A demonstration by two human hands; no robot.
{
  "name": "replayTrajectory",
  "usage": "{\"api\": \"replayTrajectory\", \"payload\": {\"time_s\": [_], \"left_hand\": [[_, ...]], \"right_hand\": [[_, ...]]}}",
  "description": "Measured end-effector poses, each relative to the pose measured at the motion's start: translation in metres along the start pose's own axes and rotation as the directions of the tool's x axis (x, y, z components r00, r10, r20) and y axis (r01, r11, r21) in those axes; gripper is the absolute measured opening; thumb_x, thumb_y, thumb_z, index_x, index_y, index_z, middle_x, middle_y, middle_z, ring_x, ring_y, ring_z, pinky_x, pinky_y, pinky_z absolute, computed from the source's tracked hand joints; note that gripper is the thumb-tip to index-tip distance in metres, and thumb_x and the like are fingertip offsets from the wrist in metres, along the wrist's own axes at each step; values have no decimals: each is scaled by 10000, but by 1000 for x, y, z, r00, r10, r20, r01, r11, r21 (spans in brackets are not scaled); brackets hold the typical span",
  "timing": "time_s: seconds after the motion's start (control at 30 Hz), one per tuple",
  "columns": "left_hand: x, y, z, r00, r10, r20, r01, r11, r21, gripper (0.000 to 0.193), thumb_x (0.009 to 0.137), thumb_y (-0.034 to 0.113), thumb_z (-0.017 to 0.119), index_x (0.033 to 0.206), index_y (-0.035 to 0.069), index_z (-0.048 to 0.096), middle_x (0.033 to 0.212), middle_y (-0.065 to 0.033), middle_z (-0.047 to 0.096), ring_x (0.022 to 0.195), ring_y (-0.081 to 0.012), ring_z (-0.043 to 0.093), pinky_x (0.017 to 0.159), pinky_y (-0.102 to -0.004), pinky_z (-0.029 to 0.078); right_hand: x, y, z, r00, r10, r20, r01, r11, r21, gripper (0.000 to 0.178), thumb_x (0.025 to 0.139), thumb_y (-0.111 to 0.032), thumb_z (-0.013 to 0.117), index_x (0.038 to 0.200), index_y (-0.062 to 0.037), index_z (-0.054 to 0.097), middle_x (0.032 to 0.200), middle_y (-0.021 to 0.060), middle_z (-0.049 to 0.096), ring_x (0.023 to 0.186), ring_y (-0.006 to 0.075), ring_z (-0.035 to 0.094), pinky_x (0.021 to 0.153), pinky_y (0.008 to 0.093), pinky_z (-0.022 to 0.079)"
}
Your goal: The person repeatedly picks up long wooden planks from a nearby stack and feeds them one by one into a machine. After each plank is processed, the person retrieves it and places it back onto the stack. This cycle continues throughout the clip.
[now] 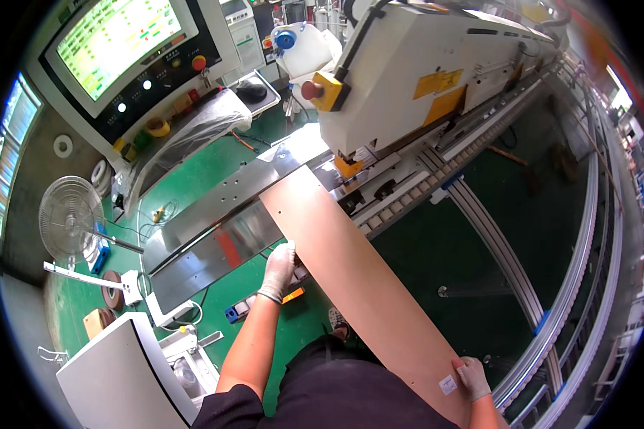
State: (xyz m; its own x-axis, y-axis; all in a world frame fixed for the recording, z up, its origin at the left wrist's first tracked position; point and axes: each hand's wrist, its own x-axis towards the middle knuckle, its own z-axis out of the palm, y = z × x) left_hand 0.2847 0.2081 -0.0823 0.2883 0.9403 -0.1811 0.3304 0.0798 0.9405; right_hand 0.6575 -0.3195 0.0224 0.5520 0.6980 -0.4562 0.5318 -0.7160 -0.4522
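A long tan board (365, 286) slants from the machine's metal table down to my right side. It has a small white label (447, 385) near its near end and a few small holes. My left hand (280, 266), in a pale glove, grips the board's left edge toward the far end. On the right edge, beside the label, my right hand (472, 377) is closed, also gloved. Fingers under the board are hidden on both hands. The board's far end lies on the steel table (247, 186), next to the machine's white housing (401, 79).
A yellow box with a red button (325, 91) juts from the housing. Along the machine runs a roller track (408, 204). Curved metal rails (504, 264) stand at right. At left are a control screen (122, 43), a fan (70, 218) and a white cabinet (125, 375).
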Motion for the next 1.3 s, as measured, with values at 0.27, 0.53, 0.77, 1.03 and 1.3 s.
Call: {"api": "replayTrajectory", "payload": {"time_s": [0.27, 0.53, 0.77, 1.03, 1.3], "left_hand": [[11, 45, 9, 992, -87, 93, 81, 995, 59, 356, 1138, 311, 496, 1080, 2, 662, 1048, -100, 731, 894, -202, 710, 857, -377, 571], [18, 96, -4, 829, -496, 258, 551, 648, -526, 536, 1131, 527, 486, 1187, 15, 639, 1057, -104, 734, 833, -186, 743, 777, -340, 615], [26, 98, 7, 842, -475, 255, 532, 655, -537, 527, 1138, 500, 491, 1185, -8, 624, 1003, -120, 740, 785, -183, 746, 719, -310, 609], [44, 113, 22, 818, -483, 312, 569, 603, -559, 459, 1147, 425, 516, 1031, -6, 625, 892, -83, 696, 692, -138, 658, 658, -293, 565], [64, 122, 51, 810, -463, 361, 587, 625, -515, 538, 1116, 539, 523, 1090, 17, 652, 941, -91, 742, 763, -159, 712, 691, -278, 565]], "right_hand": [[5, 11, 1, 986, 122, 115, -115, 991, -65, 697, 1093, -569, 445, 862, 25, 727, 837, 296, 690, 895, 518, 674, 739, 534, 510], [17, -14, -14, 978, 23, 208, -8, 997, -71, 679, 1131, -481, 360, 779, 44, 608, 793, 325, 614, 846, 566, 608, 683, 559, 466], [16, -11, -22, 976, 89, 197, -74, 994, -78, 693, 1114, -526, 378, 766, 35, 587, 762, 303, 596, 783, 540, 597, 661, 531, 453], [27, 28, -30, 979, 105, 172, -106, 994, -4, 689, 1107, -553, 412, 777, 29, 579, 709, 259, 548, 680, 444, 566, 627, 481, 441], [62, 50, -56, 984, 86, 154, -90, 996, 17, 619, 1101, -497, 431, 814, 26, 593, 759, 266, 580, 685, 383, 551, 667, 487, 460]]}}
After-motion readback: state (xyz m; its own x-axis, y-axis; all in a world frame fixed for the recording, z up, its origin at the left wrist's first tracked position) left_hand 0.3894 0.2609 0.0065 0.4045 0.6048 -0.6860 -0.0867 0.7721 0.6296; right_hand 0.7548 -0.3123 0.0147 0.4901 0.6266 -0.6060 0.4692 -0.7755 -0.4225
